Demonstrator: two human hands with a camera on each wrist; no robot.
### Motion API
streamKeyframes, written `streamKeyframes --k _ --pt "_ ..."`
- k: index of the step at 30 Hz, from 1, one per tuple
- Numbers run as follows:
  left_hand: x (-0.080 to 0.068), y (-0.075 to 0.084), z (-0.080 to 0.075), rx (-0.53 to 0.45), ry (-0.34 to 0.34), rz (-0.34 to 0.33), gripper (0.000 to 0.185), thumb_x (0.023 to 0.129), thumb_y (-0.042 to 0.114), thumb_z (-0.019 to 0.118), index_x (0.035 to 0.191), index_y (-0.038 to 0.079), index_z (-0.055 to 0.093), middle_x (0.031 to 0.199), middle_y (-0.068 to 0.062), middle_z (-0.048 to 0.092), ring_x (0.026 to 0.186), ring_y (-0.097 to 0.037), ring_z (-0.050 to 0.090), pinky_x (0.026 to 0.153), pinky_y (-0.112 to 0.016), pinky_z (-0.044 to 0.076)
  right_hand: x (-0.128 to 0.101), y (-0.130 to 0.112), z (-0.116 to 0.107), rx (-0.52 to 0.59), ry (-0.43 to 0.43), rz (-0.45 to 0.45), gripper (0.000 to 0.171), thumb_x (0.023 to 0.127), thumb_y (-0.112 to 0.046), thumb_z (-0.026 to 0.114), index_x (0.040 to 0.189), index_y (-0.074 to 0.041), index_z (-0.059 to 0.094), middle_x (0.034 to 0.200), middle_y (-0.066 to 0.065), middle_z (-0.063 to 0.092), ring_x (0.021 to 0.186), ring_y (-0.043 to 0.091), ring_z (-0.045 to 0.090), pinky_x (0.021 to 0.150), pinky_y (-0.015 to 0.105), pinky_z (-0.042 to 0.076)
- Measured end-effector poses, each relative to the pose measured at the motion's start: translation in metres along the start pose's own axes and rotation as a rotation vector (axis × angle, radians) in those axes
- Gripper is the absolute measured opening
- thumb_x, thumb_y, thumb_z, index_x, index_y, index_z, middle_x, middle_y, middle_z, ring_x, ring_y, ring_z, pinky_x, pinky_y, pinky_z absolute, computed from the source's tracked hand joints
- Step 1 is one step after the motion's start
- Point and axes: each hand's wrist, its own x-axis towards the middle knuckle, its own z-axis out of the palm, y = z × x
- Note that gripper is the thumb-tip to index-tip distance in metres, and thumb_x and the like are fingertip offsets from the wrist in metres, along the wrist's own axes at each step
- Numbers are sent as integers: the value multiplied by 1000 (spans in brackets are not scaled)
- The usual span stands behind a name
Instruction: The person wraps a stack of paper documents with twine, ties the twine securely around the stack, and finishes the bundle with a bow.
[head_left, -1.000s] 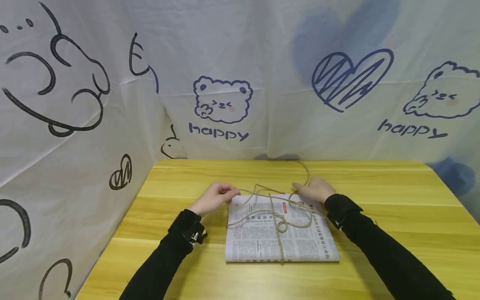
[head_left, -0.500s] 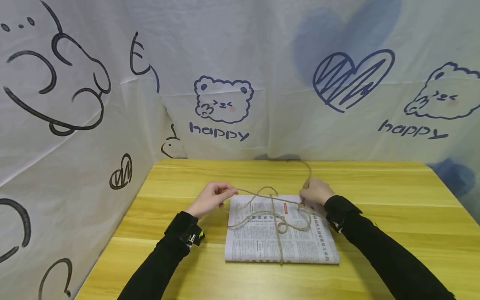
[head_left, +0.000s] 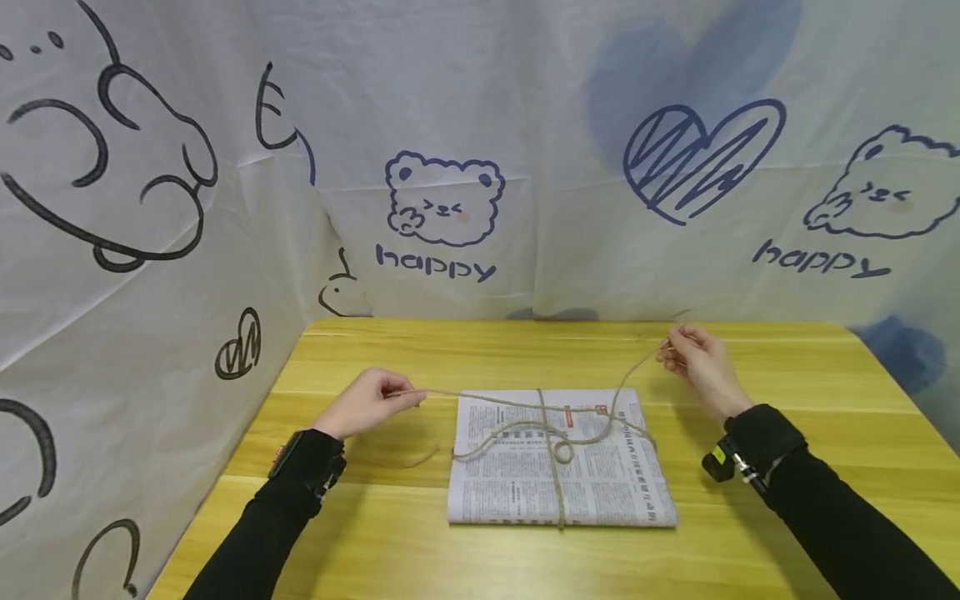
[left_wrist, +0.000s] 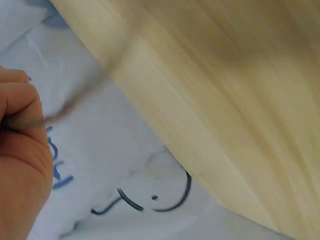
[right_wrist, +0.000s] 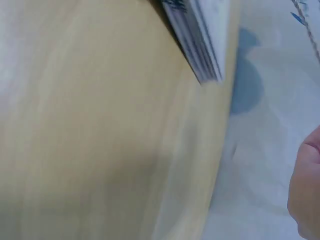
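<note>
A folded stack of newspapers [head_left: 510, 492] lies on the wooden table, with twine [head_left: 557, 487] running over it lengthwise and across. Left of the stack, my left hand [head_left: 367, 402] pinches one strand, which stretches right above the paper. My right hand [head_left: 701, 367], raised beyond the stack's far right corner, pinches another strand that slopes down to the crossing. A small loop of twine [head_left: 562, 452] sits near the middle of the paper. In the left wrist view the strand [left_wrist: 75, 100] leaves the curled fingers. The right wrist view shows the stack's layered edge [right_wrist: 200, 50].
The yellow wood-grain table [head_left: 787, 500] extends around the stack. White cloth [head_left: 570, 233] with drawn bears and hearts hangs at its back and left. A loose twine end [head_left: 423, 458] shows left of the stack.
Both hands have moved apart, the left to the left, the right up and to the right, drawing the strands outward. The slack curves at the stack's far edge have straightened.
</note>
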Motion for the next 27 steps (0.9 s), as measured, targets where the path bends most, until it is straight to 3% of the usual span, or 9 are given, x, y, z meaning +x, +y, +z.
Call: streamKeyframes --k 3,6,8,13,17,19,21,24,27 --pt "-8 -7 -10 -14 -3 0 28 101 29 63 95 5 76 75 -2 62 64 -8 40 63 -23 34 -8 -8 -12 146 3 -24 11 104 -23 55 105 -11 53 88 -6 67 79 5 67 69 15 55" --pt "-17 -14 -19 -21 1 -4 28 101 28 62 97 4 76 92 -9 73 72 -10 49 70 -26 39 -16 -16 -25 269 25 -48 13 104 -20 54 107 -8 50 90 -1 67 80 8 67 69 17 55" --pt "-22 -17 -23 -18 13 -28 30 102 30 62 96 4 76 95 -10 74 75 -12 51 73 -27 39 -22 -20 -36 329 68 -67 12 104 -18 53 107 -7 48 89 1 67 79 9 67 68 18 55" --pt "-31 -30 -31 47 36 -80 34 101 33 62 89 4 74 73 -4 57 64 -9 38 63 -26 31 -36 -24 -64 282 345 -100 11 104 -15 52 108 -6 45 81 -1 67 71 8 66 61 18 54" --pt "-38 -42 -35 104 45 -92 34 102 33 61 85 6 73 69 -1 51 61 -8 36 61 -26 31 -45 -23 -88 204 564 -84 7 104 -13 53 107 -8 49 75 -3 65 65 7 65 58 17 52" --pt "-41 -48 -35 132 49 -94 33 102 32 61 84 7 73 71 -1 57 62 -8 39 63 -25 33 -50 -22 -99 78 591 -41 5 104 -14 51 106 -9 52 73 -7 65 63 5 64 57 16 52" --pt "-42 -51 -34 174 46 -98 33 102 31 61 83 8 72 71 -1 57 62 -8 40 62 -25 33 -53 -21 -110 -132 523 56 12 105 -18 47 109 -7 53 71 -11 64 63 2 64 59 17 53" --pt "-41 -51 -30 249 32 -122 30 102 30 61 85 8 72 71 -1 56 64 -11 43 63 -27 35 -57 -24 -118 -595 284 225 37 107 -31 42 106 1 60 69 -13 63 63 3 61 61 21 51" --pt "-36 -46 -21 315 25 -137 27 101 30 61 104 4 71 86 -7 63 77 -20 57 73 -35 48 -56 -25 -114 -976 15 303 55 108 -43 38 86 2 63 65 -6 56 61 12 53 61 28 41"
